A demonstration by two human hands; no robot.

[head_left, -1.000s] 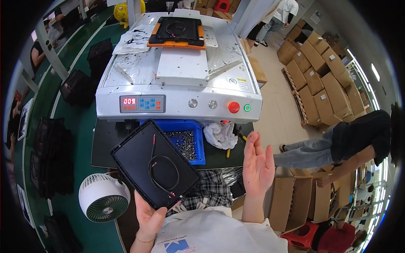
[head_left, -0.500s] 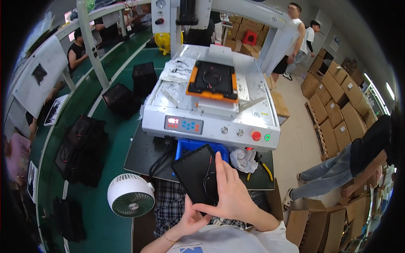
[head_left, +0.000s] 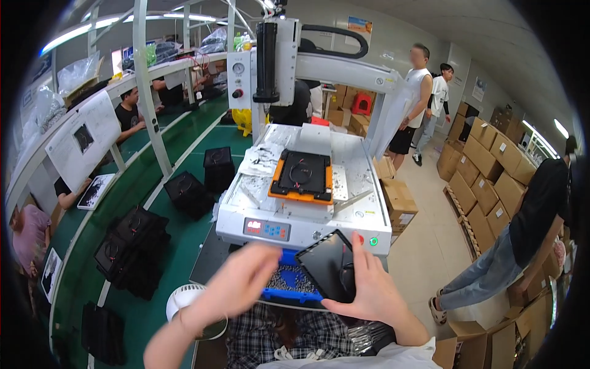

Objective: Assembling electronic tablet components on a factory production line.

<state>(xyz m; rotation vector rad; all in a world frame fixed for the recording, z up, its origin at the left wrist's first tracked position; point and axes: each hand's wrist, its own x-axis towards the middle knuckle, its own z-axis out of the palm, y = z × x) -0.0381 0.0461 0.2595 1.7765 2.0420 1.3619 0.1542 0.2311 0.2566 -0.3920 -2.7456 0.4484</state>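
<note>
My right hand (head_left: 376, 288) is closed on a thin black rectangular panel (head_left: 319, 261), holding it tilted by its right edge. A dark cable lies against the panel beside the fingers. My left hand (head_left: 246, 278) is smeared by motion near the left side of a blue tray (head_left: 300, 296), apart from the panel; whether it holds anything does not show. Many tiny grey metal pieces, perhaps screws, fill the tray, and the panel covers its right part. Beyond, an orange fixture (head_left: 331, 178) on the white bench machine (head_left: 362, 215) bears another black panel (head_left: 292, 175) with a looped wire.
A white fan (head_left: 181, 301) stands behind my left forearm. Stacks of black panels (head_left: 132, 240) lie on the green conveyor (head_left: 184, 237) at left, where people sit. Cartons (head_left: 485, 154) are piled at right, near several standing people. The machine's upright head (head_left: 266, 61) rises above its bed.
My left hand has let go of the panel and moved left and up to the tray. My right hand has carried the panel rightward, uncovering the grey pieces. The view has tilted upward.
</note>
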